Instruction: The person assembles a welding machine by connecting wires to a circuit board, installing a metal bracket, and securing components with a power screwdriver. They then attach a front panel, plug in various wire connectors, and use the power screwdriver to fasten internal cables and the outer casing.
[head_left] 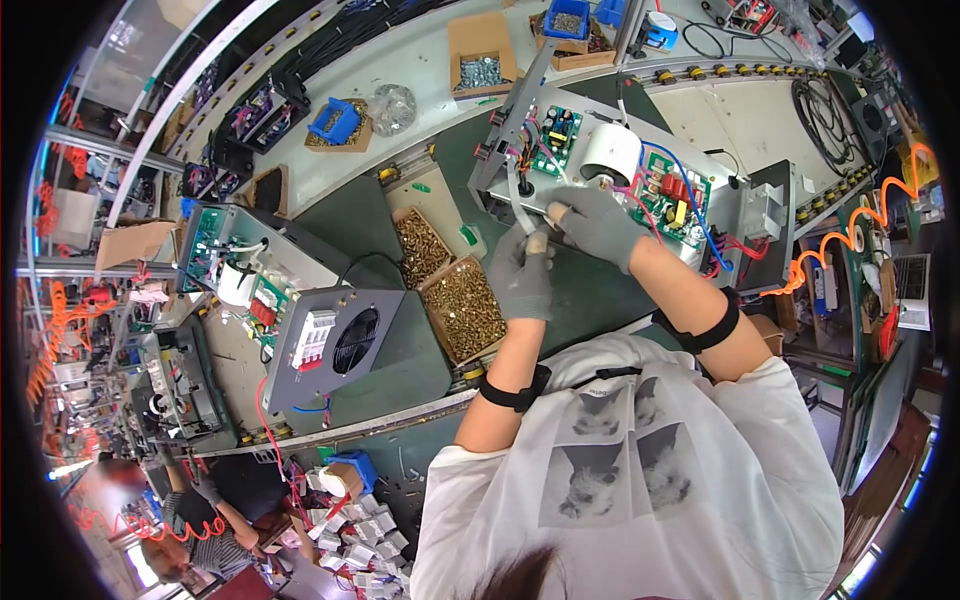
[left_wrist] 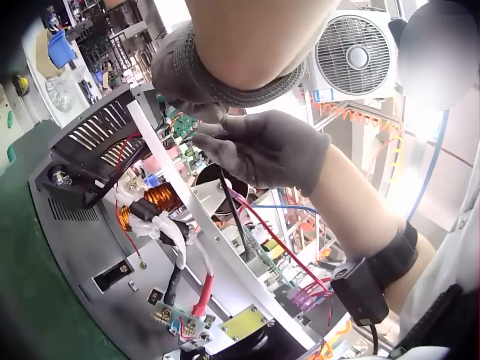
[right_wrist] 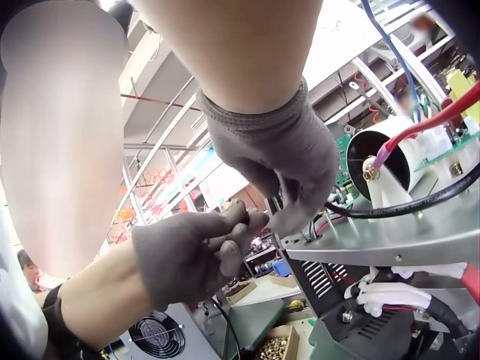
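Observation:
Both hands wear grey gloves with pale fingertips and meet at the near left edge of an open grey machine chassis [head_left: 490, 165]. A pale grey strip [head_left: 519, 208] runs down from the chassis to my left hand [head_left: 522, 280], whose curled fingers pinch its lower end. My right hand [head_left: 600, 225] is beside it, fingers bent and pointing toward the left fingertips; I cannot tell whether it holds anything. Behind the right hand stand a white cylinder [head_left: 611, 152] and a circuit board [head_left: 675, 195] with red parts. A copper coil [left_wrist: 161, 199] sits below the chassis shelf in the left wrist view.
Left of the hands, a second open machine [head_left: 345, 340] with a fan stands on the green bench. Between them are cardboard boxes of brass-coloured fasteners [head_left: 463, 305]. A blue bin [head_left: 335, 121] sits behind. An orange coiled hose [head_left: 855, 225] hangs at the right.

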